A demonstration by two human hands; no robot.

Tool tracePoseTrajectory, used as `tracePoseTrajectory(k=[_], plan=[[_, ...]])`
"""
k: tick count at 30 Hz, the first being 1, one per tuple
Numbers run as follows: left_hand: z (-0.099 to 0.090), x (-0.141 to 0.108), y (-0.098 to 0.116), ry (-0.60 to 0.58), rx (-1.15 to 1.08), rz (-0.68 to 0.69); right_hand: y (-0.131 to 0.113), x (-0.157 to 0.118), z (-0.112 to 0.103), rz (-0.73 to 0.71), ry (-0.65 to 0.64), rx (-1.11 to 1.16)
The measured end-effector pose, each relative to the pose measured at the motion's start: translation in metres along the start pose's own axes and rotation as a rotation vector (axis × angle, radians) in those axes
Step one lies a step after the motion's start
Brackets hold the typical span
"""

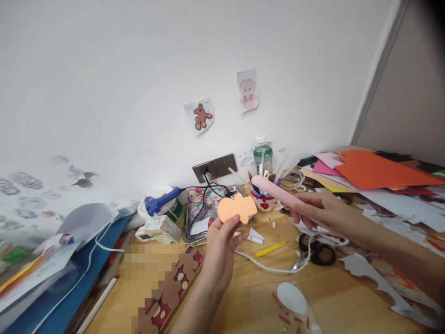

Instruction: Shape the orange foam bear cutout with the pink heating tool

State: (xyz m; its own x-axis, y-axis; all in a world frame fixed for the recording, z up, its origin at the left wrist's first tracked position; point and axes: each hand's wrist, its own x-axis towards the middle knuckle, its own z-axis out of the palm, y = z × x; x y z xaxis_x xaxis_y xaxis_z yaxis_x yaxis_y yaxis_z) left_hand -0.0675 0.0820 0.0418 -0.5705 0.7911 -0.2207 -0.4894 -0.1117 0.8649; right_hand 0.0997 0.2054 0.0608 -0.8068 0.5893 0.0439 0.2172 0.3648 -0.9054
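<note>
My left hand [224, 239] pinches an orange paper cutout [238, 208] between thumb and fingers and holds it up above the table. The cutout has a large rounded end and small side lobes, like a doll figure. To its right, my right hand [314, 208] is closed around a long pink rounded stick-shaped tool [274, 189], its tip pointing up and left. The tool's exact kind does not show. Beneath my right hand lie black-handled scissors [321, 253] and a white cable [267, 268]. A yellow cutter-like tool [270, 249] rests on the wood between my hands.
Behind stand a pen cup [264, 202], a green-labelled bottle [263, 157] and a metal tray [189, 236]. A blue glue gun [162, 200] lies at left. Coloured paper [385, 169] piles up at right. A brown patterned box [181, 283] and a clear sheet with a white oval [292, 298] lie in front.
</note>
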Motion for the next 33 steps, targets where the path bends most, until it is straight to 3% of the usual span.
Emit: tracePoseTrajectory(k=[6,14,27,33], plan=[[-0.003,-0.002,-0.008,-0.112,0.056,0.013,-0.004,-0.003,0.016,-0.008,-0.194,0.066],[0.006,-0.003,-0.013,-0.087,0.164,-0.103,0.0,-0.005,0.023,-0.002,-0.135,-0.073],[-0.001,-0.002,-0.006,0.025,0.062,0.021,0.004,0.002,0.015,-0.012,0.0,0.036],[0.002,-0.003,-0.01,0.007,0.054,0.021,0.002,-0.002,0.024,-0.02,-0.127,-0.027]])
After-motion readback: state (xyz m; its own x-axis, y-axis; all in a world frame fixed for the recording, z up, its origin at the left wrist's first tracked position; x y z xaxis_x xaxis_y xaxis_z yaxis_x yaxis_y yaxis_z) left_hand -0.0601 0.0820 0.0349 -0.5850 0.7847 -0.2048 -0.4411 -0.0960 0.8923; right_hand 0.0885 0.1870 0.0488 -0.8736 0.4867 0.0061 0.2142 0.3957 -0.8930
